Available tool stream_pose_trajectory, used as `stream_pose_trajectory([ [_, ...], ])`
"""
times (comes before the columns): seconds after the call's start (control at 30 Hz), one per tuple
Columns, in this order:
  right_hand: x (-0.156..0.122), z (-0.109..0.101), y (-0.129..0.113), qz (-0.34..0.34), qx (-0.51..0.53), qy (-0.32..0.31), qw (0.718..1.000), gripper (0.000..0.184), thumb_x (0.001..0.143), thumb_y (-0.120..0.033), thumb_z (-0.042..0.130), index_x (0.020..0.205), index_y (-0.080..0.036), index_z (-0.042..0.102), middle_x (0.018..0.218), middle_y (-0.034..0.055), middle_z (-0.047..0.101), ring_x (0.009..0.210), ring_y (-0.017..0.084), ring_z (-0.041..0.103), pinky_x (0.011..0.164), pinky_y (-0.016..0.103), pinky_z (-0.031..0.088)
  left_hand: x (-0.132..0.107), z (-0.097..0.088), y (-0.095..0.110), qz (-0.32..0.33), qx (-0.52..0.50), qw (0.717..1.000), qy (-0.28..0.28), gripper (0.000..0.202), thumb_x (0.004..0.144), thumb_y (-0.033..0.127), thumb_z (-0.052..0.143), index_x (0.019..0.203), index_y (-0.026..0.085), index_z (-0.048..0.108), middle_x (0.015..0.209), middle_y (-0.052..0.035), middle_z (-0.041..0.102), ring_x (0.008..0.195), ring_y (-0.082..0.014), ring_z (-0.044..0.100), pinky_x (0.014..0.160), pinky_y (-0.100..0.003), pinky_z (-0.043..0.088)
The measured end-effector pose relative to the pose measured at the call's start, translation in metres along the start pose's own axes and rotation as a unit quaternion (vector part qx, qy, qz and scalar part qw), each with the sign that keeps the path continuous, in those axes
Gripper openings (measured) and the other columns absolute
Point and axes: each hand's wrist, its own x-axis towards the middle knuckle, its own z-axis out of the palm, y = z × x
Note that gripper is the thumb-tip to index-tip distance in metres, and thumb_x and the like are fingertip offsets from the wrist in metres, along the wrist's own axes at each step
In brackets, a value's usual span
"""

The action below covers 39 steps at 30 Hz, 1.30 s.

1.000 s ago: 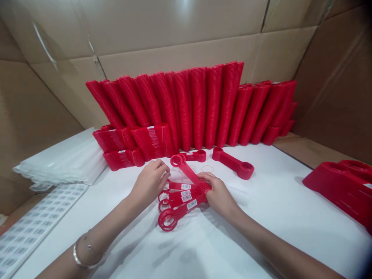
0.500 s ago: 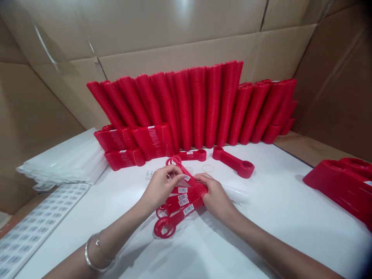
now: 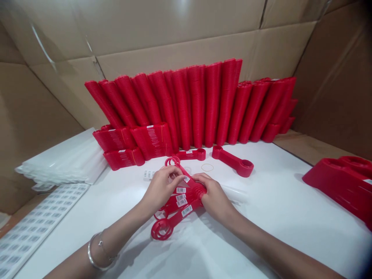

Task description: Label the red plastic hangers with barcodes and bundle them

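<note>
A fanned bunch of flat red plastic pieces [image 3: 173, 223] with ring-shaped ends is held over the white table. My right hand [image 3: 216, 197] is closed around the bunch's right end, where the pieces overlap. Several of them carry white barcode stickers [image 3: 186, 210] on their middle strips. My left hand [image 3: 164, 184] is closed in a pinch above the uppermost piece, thumb and forefinger at a barcode sticker [image 3: 186, 179] there. Its other fingertips are partly hidden.
Tall stacks of red pieces [image 3: 197, 106] line the cardboard wall. Banded bundles [image 3: 152, 141] stand at left, a loose red stack [image 3: 234, 161] behind my hands, more red stacks [image 3: 337, 184] at right. Clear plastic bags [image 3: 64, 159], a sticker sheet [image 3: 43, 221] and a rubber band [image 3: 207, 167] lie around.
The fan's lower pieces have shifted slightly left and down. Both hands stay in nearly the same place, the left still pinching at the top sticker.
</note>
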Motion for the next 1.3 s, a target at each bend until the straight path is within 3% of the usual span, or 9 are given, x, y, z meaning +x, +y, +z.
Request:
stream_pose_trajectory([
  [0.17,-0.002,0.002,-0.002,-0.006,0.013,-0.004,1.0,0.059,0.054,0.007,0.033,0.096,-0.019,0.064,0.101,0.0034,0.059,0.09,0.016,0.055,0.079,0.026,0.044,-0.003,0.006,0.0,0.077,0.137,0.987,0.043,0.01,0.082,0.025,0.049,0.076,0.018,0.054,0.078,-0.0018,0.058,0.077,-0.0176,0.049,0.069,-0.031,0.038],
  [0.3,-0.003,0.002,-0.003,-0.015,0.014,-0.008,1.0,0.058,0.055,0.007,0.033,0.096,-0.02,0.063,0.101,0.0029,0.059,0.091,0.016,0.055,0.081,0.026,0.043,-0.005,0.01,-0.001,0.116,0.297,0.946,0.051,0.016,0.085,0.029,0.043,0.081,0.017,0.053,0.083,-0.0056,0.056,0.078,-0.0204,0.047,0.066,-0.032,0.036],
  [0.4,-0.004,0.003,-0.003,-0.015,0.016,-0.01,1.0,0.058,0.055,0.007,0.033,0.096,-0.021,0.063,0.101,0.0028,0.059,0.091,0.016,0.055,0.08,0.027,0.044,-0.002,0.007,-0.006,0.115,0.348,0.928,0.063,0.024,0.086,0.036,0.041,0.091,0.015,0.052,0.083,-0.0072,0.055,0.076,-0.021,0.048,0.066,-0.033,0.037],
  [0.53,-0.005,0.004,-0.004,-0.003,0.029,-0.023,0.999,0.059,0.055,0.007,0.033,0.098,-0.021,0.063,0.103,0.0034,0.058,0.09,0.016,0.055,0.076,0.026,0.046,0.005,-0.003,-0.016,0.101,0.308,0.939,0.111,0.024,0.087,0.034,0.039,0.099,0.015,0.05,0.086,-0.0068,0.052,0.079,-0.0202,0.049,0.071,-0.033,0.04],
  [0.67,-0.003,0.002,-0.004,-0.003,0.035,-0.02,0.999,0.057,0.056,0.006,0.035,0.098,-0.021,0.063,0.103,0.0035,0.058,0.092,0.017,0.055,0.078,0.026,0.046,0.005,-0.009,-0.017,0.088,0.18,0.972,0.123,0.019,0.088,0.026,0.038,0.1,0.018,0.05,0.095,-0.0054,0.047,0.079,-0.0151,0.052,0.072,-0.029,0.043],
  [0.8,0.0,-0.002,-0.004,-0.014,0.03,-0.006,0.999,0.055,0.058,0.005,0.036,0.098,-0.021,0.064,0.103,0.0038,0.058,0.094,0.017,0.054,0.081,0.027,0.045,0.006,-0.011,-0.014,0.051,0.067,0.985,0.15,0.016,0.086,0.021,0.04,0.098,0.019,0.049,0.101,-0.0055,0.047,0.075,-0.0121,0.053,0.065,-0.026,0.045],
  [1.03,-0.001,-0.002,-0.001,-0.023,0.03,-0.009,0.999,0.056,0.058,0.005,0.037,0.099,-0.021,0.064,0.104,0.0038,0.057,0.095,0.018,0.054,0.08,0.028,0.045,0.013,-0.015,-0.022,-0.04,-0.058,0.989,0.133,0.017,0.078,0.022,0.048,0.095,0.018,0.049,0.092,-0.0029,0.051,0.072,-0.0119,0.053,0.061,-0.024,0.045],
  [1.17,0.002,-0.005,0.003,-0.023,0.014,0.012,1.0,0.06,0.054,0.006,0.034,0.099,-0.021,0.063,0.103,0.0025,0.058,0.096,0.016,0.054,0.084,0.027,0.043,0.009,-0.017,-0.018,-0.024,-0.056,0.991,0.122,0.01,0.074,0.015,0.045,0.083,0.018,0.049,0.089,-0.002,0.048,0.077,-0.0127,0.053,0.065,-0.025,0.046],
  [1.3,0.006,-0.008,0.005,-0.016,0.002,0.04,0.999,0.052,0.057,0.003,0.035,0.095,-0.019,0.062,0.098,0.0024,0.058,0.092,0.016,0.055,0.082,0.027,0.043,0.001,-0.02,-0.015,0.027,0.088,0.993,0.071,0.011,0.071,0.01,0.043,0.076,0.018,0.049,0.082,-0.0009,0.048,0.075,-0.0142,0.05,0.065,-0.027,0.042],
])
